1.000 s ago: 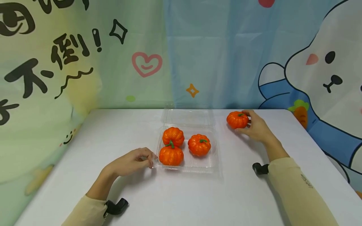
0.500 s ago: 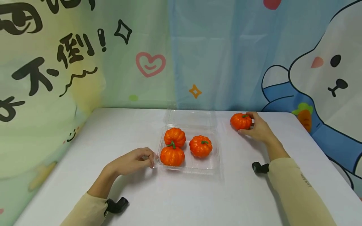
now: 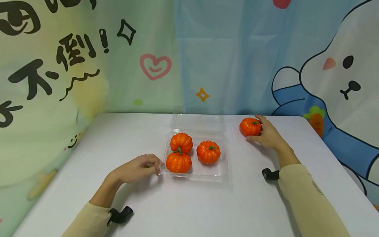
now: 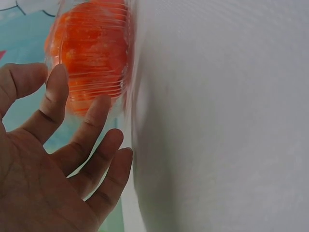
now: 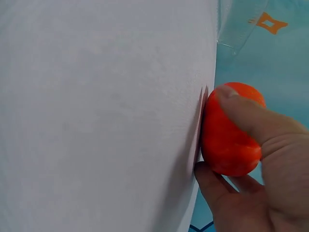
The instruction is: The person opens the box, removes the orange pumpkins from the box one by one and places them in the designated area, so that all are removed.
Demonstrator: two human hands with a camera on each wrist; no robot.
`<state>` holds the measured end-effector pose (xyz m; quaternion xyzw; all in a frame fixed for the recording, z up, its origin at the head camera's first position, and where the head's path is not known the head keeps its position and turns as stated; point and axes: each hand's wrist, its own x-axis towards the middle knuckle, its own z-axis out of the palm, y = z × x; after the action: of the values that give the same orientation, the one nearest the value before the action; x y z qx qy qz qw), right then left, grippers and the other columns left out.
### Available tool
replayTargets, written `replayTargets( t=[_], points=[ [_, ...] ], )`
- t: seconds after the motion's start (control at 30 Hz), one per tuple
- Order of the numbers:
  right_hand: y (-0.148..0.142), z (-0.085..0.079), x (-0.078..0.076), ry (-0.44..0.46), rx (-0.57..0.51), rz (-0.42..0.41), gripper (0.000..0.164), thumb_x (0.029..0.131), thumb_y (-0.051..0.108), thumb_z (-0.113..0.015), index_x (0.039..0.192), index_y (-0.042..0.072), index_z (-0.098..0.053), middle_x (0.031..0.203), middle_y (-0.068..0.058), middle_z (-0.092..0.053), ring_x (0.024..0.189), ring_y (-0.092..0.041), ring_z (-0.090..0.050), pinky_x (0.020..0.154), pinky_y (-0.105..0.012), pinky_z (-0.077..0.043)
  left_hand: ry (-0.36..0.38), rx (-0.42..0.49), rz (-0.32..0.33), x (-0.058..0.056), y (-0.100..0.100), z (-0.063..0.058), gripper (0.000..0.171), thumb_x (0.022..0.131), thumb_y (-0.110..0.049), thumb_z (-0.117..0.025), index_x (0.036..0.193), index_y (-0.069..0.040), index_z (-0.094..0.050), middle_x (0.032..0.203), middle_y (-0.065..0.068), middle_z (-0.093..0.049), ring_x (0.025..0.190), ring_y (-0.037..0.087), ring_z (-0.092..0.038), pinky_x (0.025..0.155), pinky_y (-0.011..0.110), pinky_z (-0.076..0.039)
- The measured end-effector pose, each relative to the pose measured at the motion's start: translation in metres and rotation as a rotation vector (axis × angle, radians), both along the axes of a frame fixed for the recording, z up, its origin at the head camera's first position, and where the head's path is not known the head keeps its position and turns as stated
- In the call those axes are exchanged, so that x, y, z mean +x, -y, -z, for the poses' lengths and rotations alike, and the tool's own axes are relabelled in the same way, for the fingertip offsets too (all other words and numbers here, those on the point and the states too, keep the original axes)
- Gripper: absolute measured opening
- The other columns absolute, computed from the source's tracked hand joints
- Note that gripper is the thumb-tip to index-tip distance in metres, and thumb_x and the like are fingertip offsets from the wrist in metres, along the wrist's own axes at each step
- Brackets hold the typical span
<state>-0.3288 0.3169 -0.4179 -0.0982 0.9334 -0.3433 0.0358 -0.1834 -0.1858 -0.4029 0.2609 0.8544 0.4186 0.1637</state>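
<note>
My left hand (image 3: 141,169) pinches the left rim of a clear plastic box (image 3: 217,170) between thumb and index finger; the other fingers extend loosely in the left wrist view. Inside the box sit three orange toy pumpkins with green stems: a back-left pumpkin (image 3: 181,142), a front-left pumpkin (image 3: 178,163) touching it, and a right-hand pumpkin (image 3: 208,152) apart from them. Right of the box, my right hand (image 3: 267,134) holds a fourth pumpkin (image 3: 250,127) at the white table's far side. In the right wrist view the thumb (image 5: 248,113) lies across that pumpkin, with fingers around its other side.
The box's hinged clear lid (image 3: 198,122) lies open toward the back of the white table (image 3: 204,207). A printed cloth backdrop (image 3: 213,59) hangs right behind the far edge. Black wrist cameras stick out from both sleeves.
The head view shifts slightly. Both hands, the box and the pumpkins stay in practically the same places.
</note>
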Motion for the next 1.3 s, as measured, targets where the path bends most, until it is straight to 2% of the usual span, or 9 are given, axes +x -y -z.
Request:
replayTargets(
  t=[0.23,0.43,0.57,0.7,0.83,1.1,1.3],
  points=[
    [0.011,-0.009,0.010,-0.051,0.056,0.016,0.103,0.088,0.025,-0.080,0.161,-0.001,-0.012,0.157,-0.039,-0.016,0.138,-0.059,-0.032,0.111,-0.072,-0.029,0.005,0.014,0.017,0.000,-0.002,0.003,0.019,0.100,-0.012,-0.055,0.087,-0.011,-0.069,0.111,0.005,-0.066,0.113,0.024,-0.056,0.096,0.036,-0.047],
    [0.014,-0.015,0.017,-0.090,0.059,0.015,0.097,0.091,0.025,-0.079,0.161,0.001,-0.016,0.162,-0.035,-0.003,0.142,-0.060,-0.024,0.111,-0.073,-0.028,0.000,0.005,0.026,0.000,-0.002,0.003,0.021,0.100,-0.011,-0.053,0.088,-0.010,-0.070,0.112,0.006,-0.066,0.114,0.024,-0.055,0.095,0.038,-0.047],
    [0.015,-0.027,0.023,-0.127,0.049,-0.010,0.089,0.094,0.024,-0.074,0.160,0.001,-0.019,0.164,-0.032,0.004,0.145,-0.060,-0.020,0.112,-0.073,-0.025,-0.009,0.004,0.026,-0.004,-0.004,0.000,0.020,0.100,-0.012,-0.054,0.087,-0.008,-0.069,0.112,0.005,-0.067,0.115,0.024,-0.056,0.099,0.042,-0.045],
    [0.019,-0.040,0.029,-0.191,0.036,-0.047,0.083,0.096,0.024,-0.072,0.159,0.001,-0.024,0.163,-0.030,-0.008,0.145,-0.056,-0.024,0.113,-0.072,-0.025,-0.018,0.008,0.021,-0.008,-0.005,-0.003,0.019,0.099,-0.010,-0.054,0.087,-0.009,-0.068,0.113,0.006,-0.067,0.117,0.025,-0.056,0.101,0.043,-0.045],
    [0.026,-0.044,0.036,-0.219,0.022,-0.083,0.079,0.096,0.024,-0.073,0.158,0.002,-0.029,0.160,-0.029,-0.020,0.143,-0.052,-0.030,0.114,-0.069,-0.028,-0.017,-0.007,0.028,-0.008,-0.004,-0.004,0.020,0.099,-0.010,-0.053,0.087,-0.010,-0.069,0.115,0.007,-0.067,0.117,0.025,-0.056,0.100,0.039,-0.046],
    [0.033,-0.039,0.052,-0.192,0.029,-0.079,0.075,0.097,0.027,-0.071,0.157,0.004,-0.032,0.158,-0.028,-0.026,0.141,-0.050,-0.034,0.113,-0.067,-0.032,0.007,-0.002,0.063,-0.009,-0.005,-0.005,0.021,0.100,-0.010,-0.053,0.088,-0.012,-0.070,0.112,0.006,-0.068,0.117,0.026,-0.058,0.104,0.045,-0.044],
    [0.043,-0.033,0.057,-0.217,0.005,-0.146,0.067,0.098,0.028,-0.070,0.153,0.005,-0.040,0.156,-0.022,-0.036,0.141,-0.043,-0.038,0.115,-0.065,-0.031,0.007,-0.021,0.059,-0.004,-0.002,-0.006,0.022,0.101,-0.012,-0.053,0.088,-0.011,-0.070,0.115,0.007,-0.068,0.117,0.025,-0.058,0.101,0.037,-0.045]
  ],
)
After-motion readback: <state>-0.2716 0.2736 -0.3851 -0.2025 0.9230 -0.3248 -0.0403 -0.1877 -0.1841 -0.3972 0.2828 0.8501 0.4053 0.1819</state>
